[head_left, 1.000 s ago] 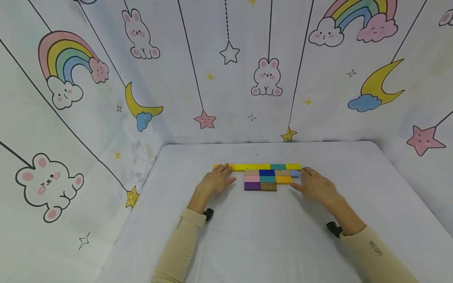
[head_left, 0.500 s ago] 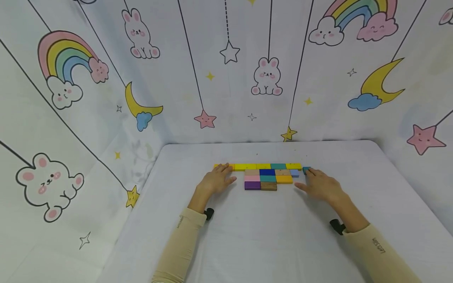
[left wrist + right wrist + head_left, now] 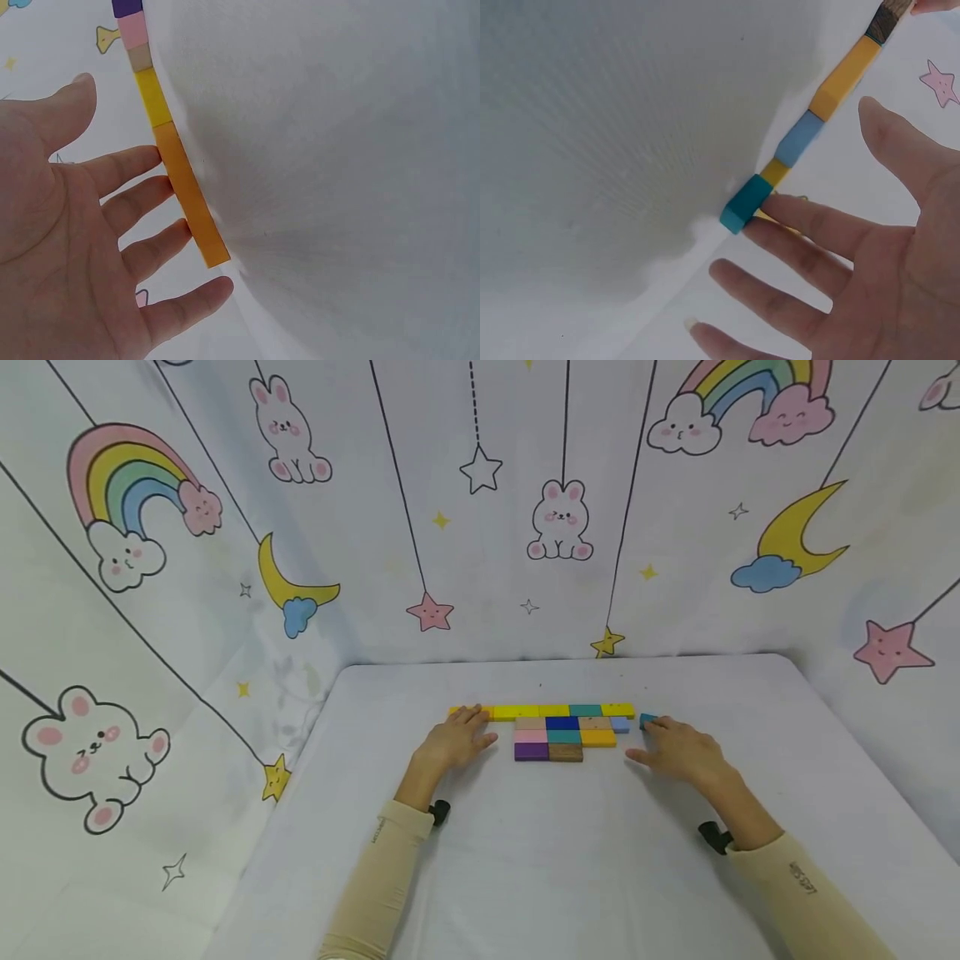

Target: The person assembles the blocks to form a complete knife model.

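Note:
Rectangular coloured blocks lie together on a white-covered table. The fingers of my left hand (image 3: 450, 747) are spread, with several fingertips on the orange block (image 3: 189, 193) at the left end of the back row, partly covering it in the head view. My right hand (image 3: 684, 755) rests at the other side, fingers extended, its first two fingertips against a separate teal block (image 3: 748, 201). A gap parts that block from the last yellow block (image 3: 618, 710). In front of the back row sit a navy block (image 3: 562, 723), a light blue block (image 3: 619, 725) and an amber block (image 3: 598, 738).
A purple block (image 3: 531, 752) and a brown wood-grain block (image 3: 566, 752) form the front row. The white tablecloth (image 3: 555, 860) spreads around them. Behind the table's far edge rises a white cloth backdrop (image 3: 495, 560) printed with rabbits, stars and rainbows.
My right hand has shifted slightly right, away from the rows. The teal block, mostly hidden earlier, now shows at its fingertips. My left hand keeps its place; the head view moved slightly.

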Demonstrator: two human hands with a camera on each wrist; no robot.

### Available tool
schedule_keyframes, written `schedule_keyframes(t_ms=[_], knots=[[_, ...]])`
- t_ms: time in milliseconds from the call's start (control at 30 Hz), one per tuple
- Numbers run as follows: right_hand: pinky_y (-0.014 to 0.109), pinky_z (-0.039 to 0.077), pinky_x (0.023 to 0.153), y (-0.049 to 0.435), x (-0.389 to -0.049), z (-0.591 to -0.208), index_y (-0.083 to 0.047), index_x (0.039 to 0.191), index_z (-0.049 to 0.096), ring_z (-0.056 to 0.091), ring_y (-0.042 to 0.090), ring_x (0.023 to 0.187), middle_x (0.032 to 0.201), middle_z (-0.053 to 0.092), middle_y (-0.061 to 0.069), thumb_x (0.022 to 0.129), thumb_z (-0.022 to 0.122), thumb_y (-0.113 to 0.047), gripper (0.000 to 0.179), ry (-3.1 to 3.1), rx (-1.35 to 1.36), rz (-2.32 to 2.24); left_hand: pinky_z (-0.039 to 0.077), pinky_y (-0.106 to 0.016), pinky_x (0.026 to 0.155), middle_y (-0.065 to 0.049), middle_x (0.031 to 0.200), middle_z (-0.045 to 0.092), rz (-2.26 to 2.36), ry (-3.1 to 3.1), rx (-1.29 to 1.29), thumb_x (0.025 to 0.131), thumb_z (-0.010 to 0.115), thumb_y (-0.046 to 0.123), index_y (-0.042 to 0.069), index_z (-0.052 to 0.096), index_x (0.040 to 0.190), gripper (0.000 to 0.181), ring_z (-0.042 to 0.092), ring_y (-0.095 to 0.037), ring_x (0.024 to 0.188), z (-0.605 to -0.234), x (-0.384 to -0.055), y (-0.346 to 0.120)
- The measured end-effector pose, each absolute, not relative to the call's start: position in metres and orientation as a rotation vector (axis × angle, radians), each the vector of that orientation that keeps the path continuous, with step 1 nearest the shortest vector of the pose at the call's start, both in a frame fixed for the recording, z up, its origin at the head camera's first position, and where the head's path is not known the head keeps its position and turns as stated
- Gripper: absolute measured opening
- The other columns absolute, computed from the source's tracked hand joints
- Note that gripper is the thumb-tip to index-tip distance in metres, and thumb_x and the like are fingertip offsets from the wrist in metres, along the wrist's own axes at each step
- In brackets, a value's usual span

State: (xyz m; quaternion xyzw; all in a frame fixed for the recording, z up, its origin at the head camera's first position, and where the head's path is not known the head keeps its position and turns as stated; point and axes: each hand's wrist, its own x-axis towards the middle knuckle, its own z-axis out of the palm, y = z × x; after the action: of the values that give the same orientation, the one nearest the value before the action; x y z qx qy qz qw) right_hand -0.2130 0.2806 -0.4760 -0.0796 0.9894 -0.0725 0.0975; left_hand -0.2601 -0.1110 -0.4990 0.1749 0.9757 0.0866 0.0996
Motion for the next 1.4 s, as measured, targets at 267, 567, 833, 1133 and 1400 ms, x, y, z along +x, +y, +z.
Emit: schedule_keyframes(t_ms=[267, 567, 833, 1133, 1400], knots=[[0.075, 0.048, 0.095, 0.285, -0.209, -0.477, 0.004, 0.147, 0.054, 0.051, 0.057, 0.13, 0.15, 0.047, 0.034, 0.095, 0.068, -0.06, 0.084, 2.942, -0.285, -0.184, 0.034, -0.055, 0.122, -0.006, 0.172, 0.027, 0.243, 2.883, 0.518, 0.11, 0.04, 0.056, 0.017, 0.036, 0.164, 0.067, 0.024, -0.03, 0.158, -0.501, -0.26, -0.112], [0.073, 0.049, 0.095, 0.281, -0.198, -0.474, 0.003, 0.143, 0.06, 0.055, 0.055, 0.127, 0.147, 0.053, 0.032, 0.095, 0.069, -0.058, 0.079, 2.944, -0.362, -0.192, 0.031, -0.054, 0.124, -0.005, 0.173, 0.025, 0.231, 2.879, 0.513, 0.11, 0.041, 0.056, 0.018, 0.035, 0.165, 0.067, 0.022, -0.029, 0.159, -0.501, -0.26, -0.112], [0.068, 0.054, 0.092, 0.276, -0.186, -0.475, 0.002, 0.138, 0.065, 0.061, 0.051, 0.122, 0.14, 0.06, 0.028, 0.093, 0.071, -0.058, 0.075, 2.995, -0.448, -0.169, 0.032, -0.053, 0.123, -0.006, 0.172, 0.026, 0.233, 2.884, 0.524, 0.109, 0.041, 0.057, 0.017, 0.036, 0.164, 0.068, 0.024, -0.03, 0.158, -0.499, -0.259, -0.112], [0.064, 0.055, 0.091, 0.272, -0.177, -0.475, 0.002, 0.135, 0.067, 0.064, 0.05, 0.117, 0.136, 0.063, 0.028, 0.093, 0.072, -0.057, 0.073, 3.026, -0.506, -0.138, 0.032, -0.054, 0.123, -0.006, 0.172, 0.026, 0.243, 2.877, 0.52, 0.109, 0.042, 0.058, 0.017, 0.036, 0.164, 0.069, 0.023, -0.03, 0.158, -0.498, -0.258, -0.112], [0.064, 0.054, 0.094, 0.27, -0.173, -0.477, 0.002, 0.136, 0.067, 0.063, 0.049, 0.119, 0.136, 0.063, 0.027, 0.094, 0.072, -0.056, 0.072, 3.034, -0.536, -0.148, 0.032, -0.054, 0.123, -0.005, 0.172, 0.025, 0.243, 2.879, 0.519, 0.109, 0.043, 0.057, 0.018, 0.036, 0.164, 0.069, 0.022, -0.03, 0.159, -0.496, -0.258, -0.112]])
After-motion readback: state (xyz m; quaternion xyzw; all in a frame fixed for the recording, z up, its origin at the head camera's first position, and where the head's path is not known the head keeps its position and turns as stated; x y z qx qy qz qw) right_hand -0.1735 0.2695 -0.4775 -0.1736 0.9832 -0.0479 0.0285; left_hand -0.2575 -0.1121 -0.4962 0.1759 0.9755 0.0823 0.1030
